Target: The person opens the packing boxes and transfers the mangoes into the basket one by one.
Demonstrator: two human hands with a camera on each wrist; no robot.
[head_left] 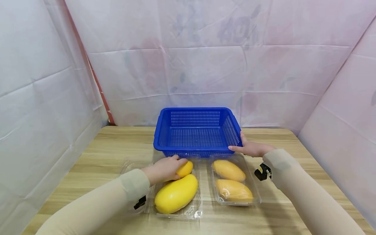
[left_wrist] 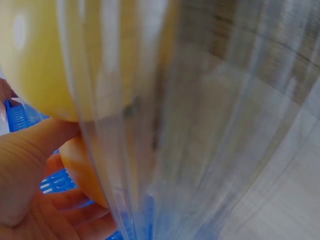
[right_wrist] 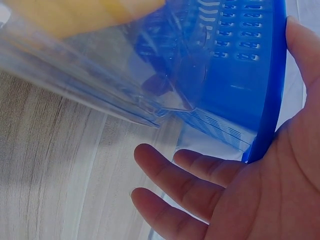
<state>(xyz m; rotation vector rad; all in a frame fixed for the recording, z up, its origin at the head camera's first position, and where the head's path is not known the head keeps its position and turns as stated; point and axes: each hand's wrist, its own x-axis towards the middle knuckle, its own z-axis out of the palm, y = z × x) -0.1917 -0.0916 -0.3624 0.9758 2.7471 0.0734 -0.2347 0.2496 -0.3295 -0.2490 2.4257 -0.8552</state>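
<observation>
Orange and rounded, the small fruit [head_left: 185,168] lies pinched in my left hand [head_left: 164,169], thumb on the side nearest me and the other fingers curled over and round its far side. Just below that thumb, touching it, rests a big yellow fruit [head_left: 176,194], with the clear plastic tray [head_left: 191,210] under both fruits and its ribbed lid [head_left: 128,164] lying out to the left of my wrist. Right of my pinching fingers, a second clear box [head_left: 252,182] holds two mango-like fruits [head_left: 229,170], one beyond the other. Beyond both boxes stands the blue basket [head_left: 195,137]; my right hand [head_left: 251,148] touches its near right corner, thumb against the rim, the other fingers loosely spread and curled round nothing. Beneath my fingers runs the wood-grained table [head_left: 102,156], and farther out, past the basket, hangs a pale patterned cloth [head_left: 202,71].
</observation>
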